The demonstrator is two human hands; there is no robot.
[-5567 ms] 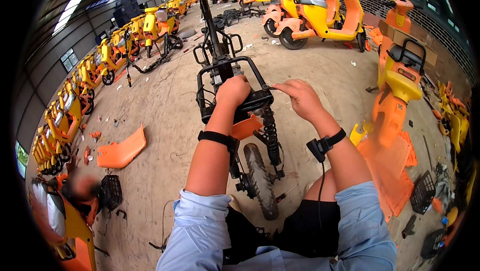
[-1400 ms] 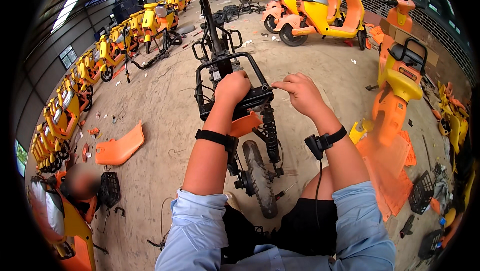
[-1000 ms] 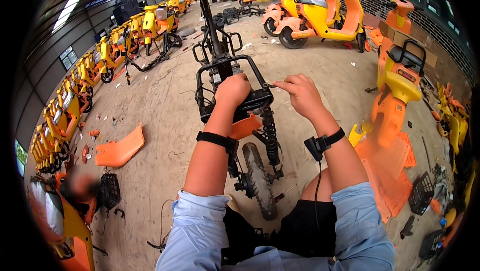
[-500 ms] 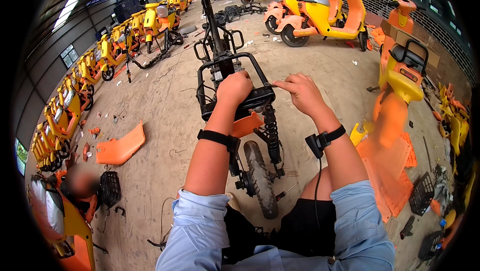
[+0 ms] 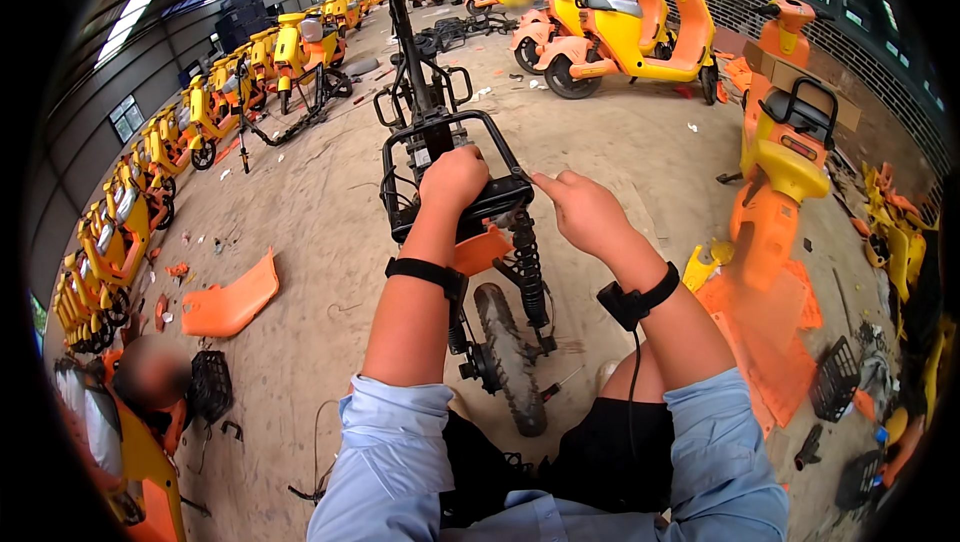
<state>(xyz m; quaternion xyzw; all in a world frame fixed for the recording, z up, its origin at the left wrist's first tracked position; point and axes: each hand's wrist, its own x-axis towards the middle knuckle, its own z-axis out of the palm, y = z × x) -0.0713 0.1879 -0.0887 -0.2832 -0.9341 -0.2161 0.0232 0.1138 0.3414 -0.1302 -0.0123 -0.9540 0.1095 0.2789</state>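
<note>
In front of me stands a stripped scooter frame (image 5: 510,147) of black tubing, its rear wheel (image 5: 508,357) nearest me and a black coil shock (image 5: 528,267) beside the wheel. My left hand (image 5: 455,179) is a fist inside the rear rack loop, close to its rear crossbar; what its fingers grip is hidden. At the right rear corner of the rack is my right hand (image 5: 582,210), index finger stretched to that corner and the other fingers curled. Anything held there is too small to make out. Under the rack sits an orange fender piece (image 5: 482,249).
An orange panel (image 5: 232,297) lies on the floor at left, and a screwdriver (image 5: 556,389) beside the wheel. Orange panels (image 5: 765,352) and a black basket (image 5: 835,382) lie at right. A yellow-orange scooter (image 5: 785,177) stands there; rows of scooters (image 5: 635,37) line both sides.
The view has shifted slightly, moving the scene a little left. My right hand's fingers have curled in more at the rack corner. My left fist stays at the rack.
</note>
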